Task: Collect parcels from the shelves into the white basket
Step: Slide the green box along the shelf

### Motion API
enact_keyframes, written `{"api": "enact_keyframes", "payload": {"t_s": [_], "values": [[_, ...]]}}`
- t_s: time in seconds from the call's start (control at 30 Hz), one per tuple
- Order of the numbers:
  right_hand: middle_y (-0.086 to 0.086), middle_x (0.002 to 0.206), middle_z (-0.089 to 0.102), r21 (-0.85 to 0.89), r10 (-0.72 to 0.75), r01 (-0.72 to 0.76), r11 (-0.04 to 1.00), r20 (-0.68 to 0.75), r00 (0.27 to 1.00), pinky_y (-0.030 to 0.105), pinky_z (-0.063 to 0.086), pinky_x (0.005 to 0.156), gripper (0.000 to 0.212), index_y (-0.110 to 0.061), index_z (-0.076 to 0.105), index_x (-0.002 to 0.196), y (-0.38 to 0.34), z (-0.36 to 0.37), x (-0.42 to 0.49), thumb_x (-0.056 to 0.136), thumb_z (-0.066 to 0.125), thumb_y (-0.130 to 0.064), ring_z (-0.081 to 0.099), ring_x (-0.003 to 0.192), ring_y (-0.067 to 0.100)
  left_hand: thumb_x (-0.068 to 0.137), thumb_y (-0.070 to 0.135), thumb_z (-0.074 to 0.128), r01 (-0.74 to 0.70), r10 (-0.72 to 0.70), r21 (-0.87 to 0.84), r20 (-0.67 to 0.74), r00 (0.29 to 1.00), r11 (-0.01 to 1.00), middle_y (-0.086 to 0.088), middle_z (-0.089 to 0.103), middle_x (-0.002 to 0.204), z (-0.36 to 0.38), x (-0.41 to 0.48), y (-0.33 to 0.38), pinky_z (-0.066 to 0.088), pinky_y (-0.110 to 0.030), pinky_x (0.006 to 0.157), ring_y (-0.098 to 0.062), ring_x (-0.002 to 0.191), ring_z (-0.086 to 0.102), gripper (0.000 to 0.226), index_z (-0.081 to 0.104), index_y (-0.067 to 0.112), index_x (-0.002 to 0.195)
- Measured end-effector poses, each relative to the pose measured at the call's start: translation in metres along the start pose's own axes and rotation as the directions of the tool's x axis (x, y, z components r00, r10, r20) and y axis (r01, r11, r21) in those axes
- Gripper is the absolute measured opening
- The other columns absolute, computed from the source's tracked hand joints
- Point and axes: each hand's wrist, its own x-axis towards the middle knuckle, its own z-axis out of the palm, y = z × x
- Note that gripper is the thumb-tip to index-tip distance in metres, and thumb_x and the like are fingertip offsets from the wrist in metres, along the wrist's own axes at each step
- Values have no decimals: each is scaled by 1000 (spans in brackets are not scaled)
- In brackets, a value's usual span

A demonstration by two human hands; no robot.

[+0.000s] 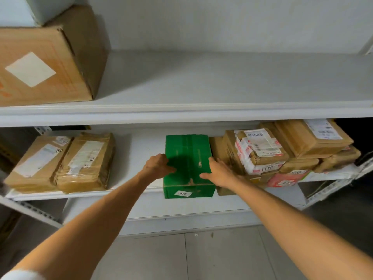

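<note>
On shelf (131, 194), green parcel (187, 156), label-end outward

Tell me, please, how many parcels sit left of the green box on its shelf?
2: a labelled parcel at the far left, a taped parcel against its right side; none seems hidden.
</note>
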Motion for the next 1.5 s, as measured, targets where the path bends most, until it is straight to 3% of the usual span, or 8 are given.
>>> {"api": "enact_keyframes", "payload": {"t_s": [0.2, 0.4, 0.73, 0.9, 1.03, 1.2, 1.37, 1.5], "values": [[13, 158, 24, 311, 80, -37, 950, -129, 988, 41, 40, 103, 105, -17, -11, 154, 6, 21, 30, 87, 66, -42, 42, 134, 32, 80, 28, 76, 124, -129, -313, 5, 992, 942, -15, 44, 129, 22, 24, 6, 53, -45, 91, -36, 111, 54, 75, 33, 23, 141], [12, 145, 46, 429, 163, -109, 897, -91, 982, 36, 46, 100, 106, -7, 23, 149, 14, 29, 53, 68, 83, -38, 49, 129, 27, 79, 10, 75, 226, -205, -341, 97, 974, 912, -19, 44, 139, 27, 45, 4, 45, -45, 97, -37, 123, 48, 105, 3, 23, 153], [9, 149, 41, 515, 209, -166, 841, -25, 978, 44, 36, 112, 118, -12, 23, 149, 18, 22, 68, 55, 93, -30, 40, 137, 27, 75, 3, 76, 324, -249, -477, 215, 944, 817, -15, 53, 129, 25, 52, -1, 50, -49, 96, -35, 116, 55, 74, 37, 10, 138], [8, 140, 51, 544, 232, -149, 826, -86, 969, 44, 40, 108, 104, -13, 34, 140, 12, 27, 49, 55, 93, -21, 47, 131, 27, 74, 1, 77, 314, -207, -541, 251, 946, 780, -15, 51, 129, 28, 37, -8, 51, -49, 94, -35, 117, 53, 72, 37, 8, 133], [12, 157, 25, 496, 257, -202, 845, -45, 965, 41, 27, 115, 121, -10, 6, 154, -7, 30, 34, 65, 88, -16, 25, 144, 30, 69, -5, 79, 301, -209, -595, 220, 953, 745, -13, 49, 132, 31, 15, -20, 51, -47, 93, -34, 120, 49, 82, 35, 12, 137], [10, 148, 42, 457, 254, -169, 873, -131, 958, 48, 35, 111, 114, -15, 25, 149, -26, 59, 8, 57, 92, -16, 35, 139, 29, 68, -16, 73, 303, -203, -681, 225, 953, 666, -13, 41, 139, 34, -18, -46, 48, -49, 94, -37, 129, 39, 95, 28, 18, 144], [8, 160, 17, 505, 151, -39, 862, -183, 971, 46, 23, 118, 118, -10, 7, 154, -38, 74, -6, 68, 86, -23, 17, 147, 26, 73, -14, 71, 244, -84, -847, 233, 969, 472, -19, 50, 136, 24, -35, -82, 44, -61, 95, -40, 122, 48, 89, 31, 20, 146], [15, 154, 30, 575, 169, 38, 818, -303, 938, 48, 32, 113, 117, -4, 13, 149, -50, 73, -16, 63, 90, -25, 31, 141, 31, 79, -17, 62, 109, -27, -901, 108, 994, 420, -25, 53, 128, 9, -46, -90, 43, -60, 95, -35, 108, 54, 65, 37, 19, 127]]}}
